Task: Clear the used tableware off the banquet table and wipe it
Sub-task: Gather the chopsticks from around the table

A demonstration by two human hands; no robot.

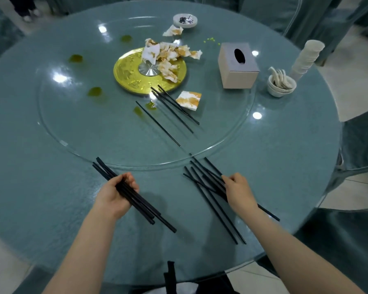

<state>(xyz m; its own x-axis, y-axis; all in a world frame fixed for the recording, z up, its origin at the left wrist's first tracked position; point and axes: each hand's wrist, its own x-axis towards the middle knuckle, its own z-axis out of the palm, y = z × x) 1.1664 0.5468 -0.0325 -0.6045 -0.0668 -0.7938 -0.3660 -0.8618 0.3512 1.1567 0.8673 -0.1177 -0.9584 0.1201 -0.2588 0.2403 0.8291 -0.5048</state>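
On the round teal table (51,187), nearer us than the glass turntable (72,128), our left hand (115,194) grips a chopstick bundle (140,206) while our right hand (239,190) pinches loose chopsticks (210,200).

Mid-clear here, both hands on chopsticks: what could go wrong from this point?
1. The left hand holds its chopstick bundle unevenly, ends staggered; one could slide out.
2. The right hand reaches into crossed loose chopsticks lying near the table's edge; a sweep might knock some off.
3. Oily yellow-green spills on the glass turntable could smear onto sleeves or chopsticks.
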